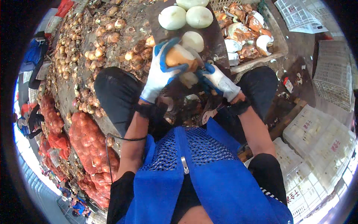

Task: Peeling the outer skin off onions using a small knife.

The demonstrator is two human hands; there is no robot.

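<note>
My left hand (159, 69), in a white and blue glove, is wrapped round a brown-skinned onion (179, 58) above the space between my knees. Close against the onion's right side is my right hand (220, 80), gloved too, its fingers closed on what looks like a knife; a thin grey blade (198, 56) shows beside the onion, and the handle is hidden. Just beyond lies a peeled white onion (192, 41) on a dark board (158, 22). Several more peeled onions (172, 18) sit at the board's far end.
A crate (280, 50) of onion skins and pale onions stands right of the board. Unpeeled onions (108, 37) spread over the ground at left, with red mesh sacks (89, 143) nearer me. White plastic crates (313, 130) stand at right. Other people (33, 52) are at the far left.
</note>
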